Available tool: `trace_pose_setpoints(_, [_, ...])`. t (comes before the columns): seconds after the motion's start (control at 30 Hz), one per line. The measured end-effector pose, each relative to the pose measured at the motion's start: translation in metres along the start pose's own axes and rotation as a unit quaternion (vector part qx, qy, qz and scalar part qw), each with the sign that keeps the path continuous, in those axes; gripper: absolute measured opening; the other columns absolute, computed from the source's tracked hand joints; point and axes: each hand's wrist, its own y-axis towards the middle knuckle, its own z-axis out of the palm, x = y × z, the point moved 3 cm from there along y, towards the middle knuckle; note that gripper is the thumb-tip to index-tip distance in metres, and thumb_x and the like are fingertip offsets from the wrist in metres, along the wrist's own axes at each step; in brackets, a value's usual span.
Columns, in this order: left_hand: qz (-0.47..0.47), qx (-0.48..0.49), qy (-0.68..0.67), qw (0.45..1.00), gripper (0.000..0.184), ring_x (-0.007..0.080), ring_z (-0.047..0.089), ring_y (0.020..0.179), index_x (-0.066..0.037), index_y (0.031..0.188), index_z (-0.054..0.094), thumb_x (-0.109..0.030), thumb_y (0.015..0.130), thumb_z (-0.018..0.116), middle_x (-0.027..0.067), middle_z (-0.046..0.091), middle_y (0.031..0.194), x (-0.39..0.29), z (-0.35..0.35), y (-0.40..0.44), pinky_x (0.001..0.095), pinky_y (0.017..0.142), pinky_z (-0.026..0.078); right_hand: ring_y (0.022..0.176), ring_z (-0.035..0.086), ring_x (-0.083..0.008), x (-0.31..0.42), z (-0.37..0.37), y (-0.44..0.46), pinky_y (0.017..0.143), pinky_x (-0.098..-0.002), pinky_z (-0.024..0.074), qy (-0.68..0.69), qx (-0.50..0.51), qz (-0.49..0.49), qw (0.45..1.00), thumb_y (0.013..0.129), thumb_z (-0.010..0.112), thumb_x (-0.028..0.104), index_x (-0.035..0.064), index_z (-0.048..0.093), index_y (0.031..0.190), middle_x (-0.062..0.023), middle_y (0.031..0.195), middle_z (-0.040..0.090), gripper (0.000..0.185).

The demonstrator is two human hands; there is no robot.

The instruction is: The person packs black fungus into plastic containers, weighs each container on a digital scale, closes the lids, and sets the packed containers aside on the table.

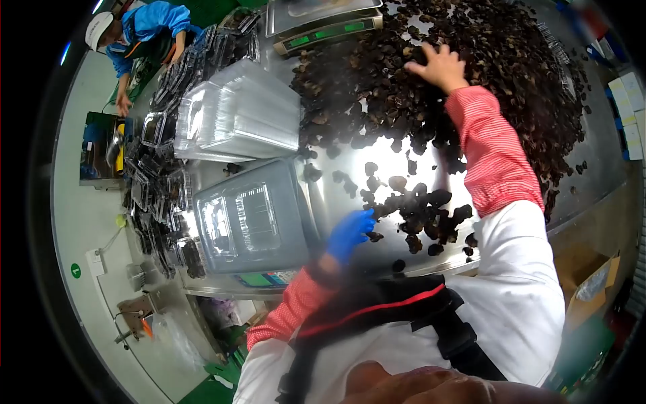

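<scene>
My left hand, in a blue glove, is at the near side of the steel table, beside a small group of dark, dried-looking pieces. Its fingers point toward them, and whether it holds a piece cannot be made out. Farther forward, my bare right hand lies with spread fingers over the large heap of the same dark pieces. To the left of my left hand is a grey plastic tub with a clear lid-like tray in it, set on a scale.
A stack of clear plastic containers stands behind the tub. Filled clear packs pile along the left edge. Another scale is at the far side. A co-worker in blue is at far left. An open cardboard box is at right.
</scene>
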Motion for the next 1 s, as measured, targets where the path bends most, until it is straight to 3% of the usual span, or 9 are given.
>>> trace_pose_setpoints(0.23, [-0.058,-0.06,-0.039,0.996,0.032,0.0133,0.062,0.097,-0.008,0.127,0.059,-0.024,0.1,0.054,0.0038,0.064,0.11,-0.007,0.018,0.036,0.0277,0.086,0.05,0.117,0.048,-0.0352,0.062,-0.001,-0.133,0.09,-0.0576,0.0464,0.073,0.096,-0.223,0.967,0.073,0.075,0.051,0.0246,0.061,0.124,-0.0109,0.122,0.053,0.059])
trace_pose_setpoints(0.4, [0.052,-0.032,0.031,0.998,0.034,0.0125,0.061,0.097,-0.005,0.128,0.058,-0.024,0.1,0.054,0.0037,0.064,0.111,-0.013,0.032,0.065,0.0266,0.087,0.049,0.122,0.046,-0.038,0.035,-0.01,-0.23,0.096,-0.0579,0.0442,0.07,0.109,-0.27,0.954,0.074,0.079,0.042,0.0284,0.058,0.13,-0.0142,0.129,0.048,0.061])
trace_pose_setpoints(0.5, [0.121,-0.015,0.047,0.991,0.039,0.0141,0.061,0.102,-0.005,0.134,0.052,-0.015,0.097,0.059,0.006,0.062,0.121,-0.018,0.035,0.079,0.0279,0.092,0.049,0.124,0.045,-0.0421,0.016,-0.04,-0.252,0.097,-0.0635,0.0411,0.131,0.094,-0.227,0.96,0.072,0.081,0.038,0.0309,0.047,0.142,-0.0159,0.138,0.043,0.078])
trace_pose_setpoints(0.6, [0.183,-0.091,0.081,0.976,0.055,0.0182,0.059,0.11,-0.004,0.139,0.047,-0.008,0.089,0.068,0.0087,0.059,0.129,-0.031,0.035,0.088,0.0316,0.097,0.048,0.115,0.05,-0.0415,-0.019,-0.066,-0.25,0.091,-0.0516,0.0491,0.214,0.08,-0.172,0.958,0.065,0.086,0.039,0.0296,0.044,0.144,-0.0198,0.129,0.045,0.09])
trace_pose_setpoints(0.67, [0.277,-0.147,0.357,0.88,0.074,0.0252,0.055,0.119,-0.005,0.143,0.042,-0.004,0.077,0.076,0.0127,0.055,0.135,-0.04,0.014,0.105,0.0356,0.102,0.044,0.104,0.056,-0.039,-0.047,-0.075,-0.249,0.079,-0.0443,0.0546,0.189,0.093,-0.087,0.974,0.062,0.087,0.041,0.0261,0.039,0.147,-0.0218,0.124,0.046,0.099])
trace_pose_setpoints(0.73, [0.247,-0.14,0.467,0.837,0.101,0.0365,0.048,0.127,-0.007,0.15,0.031,-0.013,0.065,0.085,0.0193,0.048,0.139,-0.054,0.011,0.117,0.0413,0.107,0.04,0.091,0.062,-0.0362,-0.076,-0.062,-0.251,0.069,-0.0399,0.0569,0.098,0.14,-0.041,0.984,0.062,0.088,0.043,0.0203,0.033,0.15,-0.0228,0.119,0.05,0.107])
trace_pose_setpoints(0.8, [0.249,-0.132,0.537,0.795,0.112,0.0399,0.044,0.129,-0.008,0.154,0.024,-0.018,0.061,0.087,0.0213,0.046,0.141,-0.058,0.011,0.13,0.0438,0.109,0.038,0.099,0.064,-0.0407,-0.085,-0.043,-0.25,0.076,-0.0421,0.0573,0.074,0.315,0.036,0.946,0.059,0.09,0.042,0.0224,0.025,0.153,-0.0308,0.132,0.046,0.116])
trace_pose_setpoints(0.9, [0.21,-0.078,0.562,0.796,0.119,0.0459,0.039,0.131,-0.019,0.156,0.02,-0.024,0.058,0.088,0.0265,0.036,0.146,-0.055,0.031,0.145,0.0473,0.109,0.038,0.099,0.064,-0.0458,-0.057,-0.006,-0.259,0.079,-0.0447,0.0561,0.234,0.188,-0.046,0.953,0.06,0.091,0.037,0.0221,0.021,0.153,-0.0312,0.132,0.045,0.117])
trace_pose_setpoints(1.0, [0.153,-0.045,0.54,0.827,0.115,0.0473,0.038,0.132,-0.031,0.154,0.024,-0.014,0.061,0.089,0.0265,0.028,0.149,-0.035,0.055,0.153,0.0483,0.109,0.041,0.104,0.062,-0.0454,-0.003,-0.007,-0.248,0.087,-0.0458,0.0535,0.338,0.252,-0.021,0.906,0.067,0.086,0.025,0.0196,0.028,0.149,-0.0271,0.132,0.047,0.101])
